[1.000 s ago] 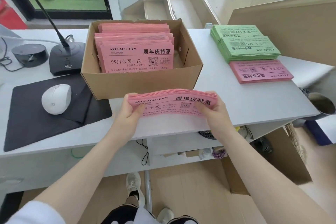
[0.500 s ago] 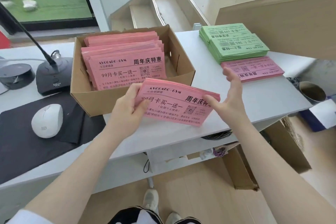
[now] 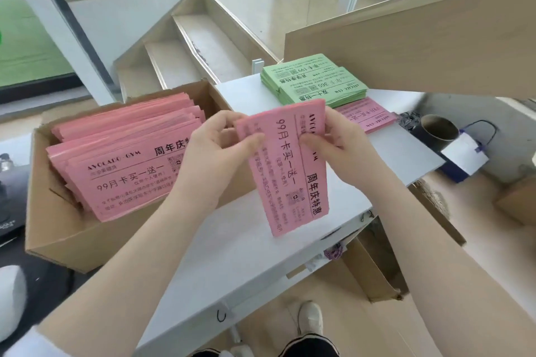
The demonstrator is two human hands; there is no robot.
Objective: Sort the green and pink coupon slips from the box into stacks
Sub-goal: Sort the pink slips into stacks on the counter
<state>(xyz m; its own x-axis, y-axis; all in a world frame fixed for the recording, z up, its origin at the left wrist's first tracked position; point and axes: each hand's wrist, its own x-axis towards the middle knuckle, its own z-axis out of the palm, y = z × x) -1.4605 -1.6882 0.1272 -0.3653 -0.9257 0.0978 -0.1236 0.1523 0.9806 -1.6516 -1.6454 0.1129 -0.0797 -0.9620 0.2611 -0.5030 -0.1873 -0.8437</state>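
A bundle of pink coupon slips hangs upright above the white desk, turned on end. My left hand grips its upper left edge and my right hand grips its upper right edge. Left of the hands, the cardboard box holds more pink slips leaning in rows. Behind the bundle lies a green stack in two overlapping piles. A thin pink stack lies flat just in front of it, partly hidden by my right hand.
The white desk ends close on the right. A wooden panel rises behind the stacks. A dark cup and a white-blue bag sit past the desk's right edge. A white mouse lies at the left.
The pink bundle was lifted off the desk and rotated from flat and horizontal to upright on end. Both hands shifted to its top edge, nearer the sorted stacks; the view swung right.
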